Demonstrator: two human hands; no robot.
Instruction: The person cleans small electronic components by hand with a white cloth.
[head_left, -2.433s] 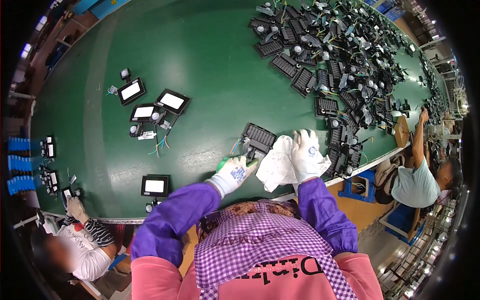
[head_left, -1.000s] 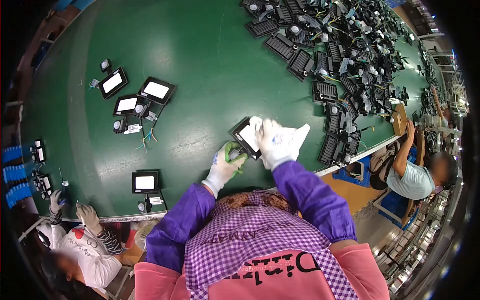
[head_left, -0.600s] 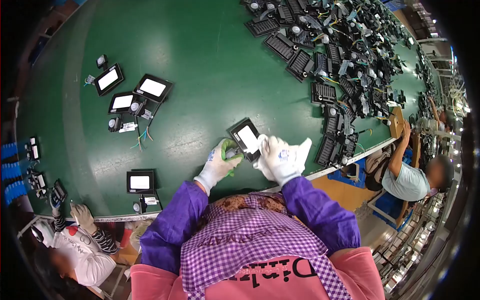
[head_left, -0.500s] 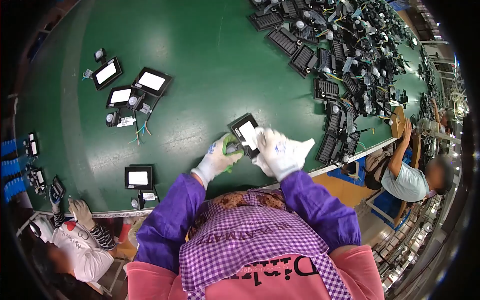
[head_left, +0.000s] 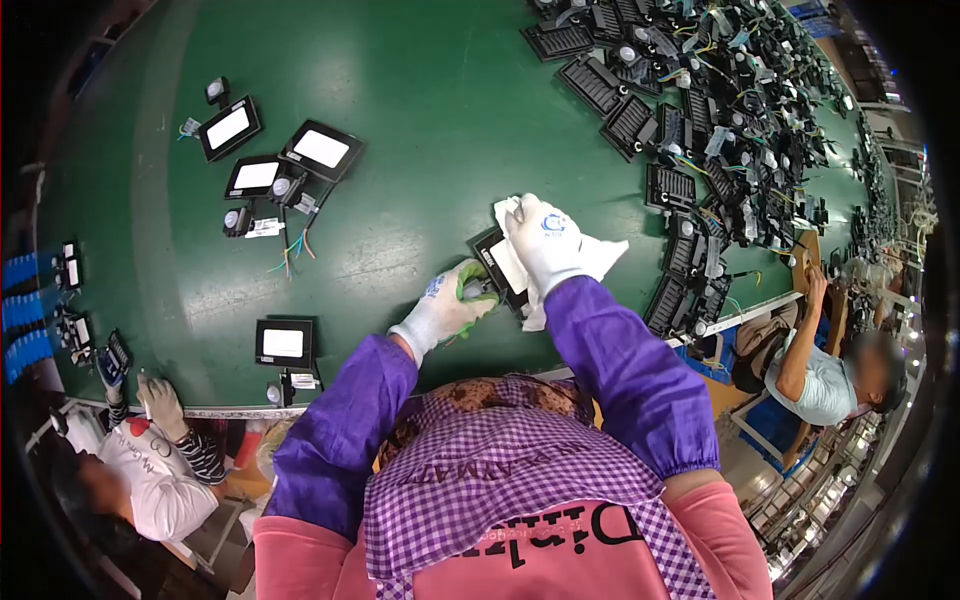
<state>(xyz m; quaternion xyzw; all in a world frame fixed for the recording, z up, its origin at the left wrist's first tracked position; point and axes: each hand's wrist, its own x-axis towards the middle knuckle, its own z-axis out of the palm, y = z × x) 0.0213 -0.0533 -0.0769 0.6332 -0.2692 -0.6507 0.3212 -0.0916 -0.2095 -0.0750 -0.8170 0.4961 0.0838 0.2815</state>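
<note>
We curl our gloved left hand [head_left: 447, 303] around the near end of a black floodlight [head_left: 493, 258], face up over the green tabletop [head_left: 420, 110] before us; our gloved right hand [head_left: 545, 240] clasps a white cloth [head_left: 604, 256] against its front. A heap of floodlights [head_left: 630, 127] lies at our right.

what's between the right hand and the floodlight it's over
A white cloth: in the head view it sticks out from under the right hand, over part of the front of the floodlight.
</note>
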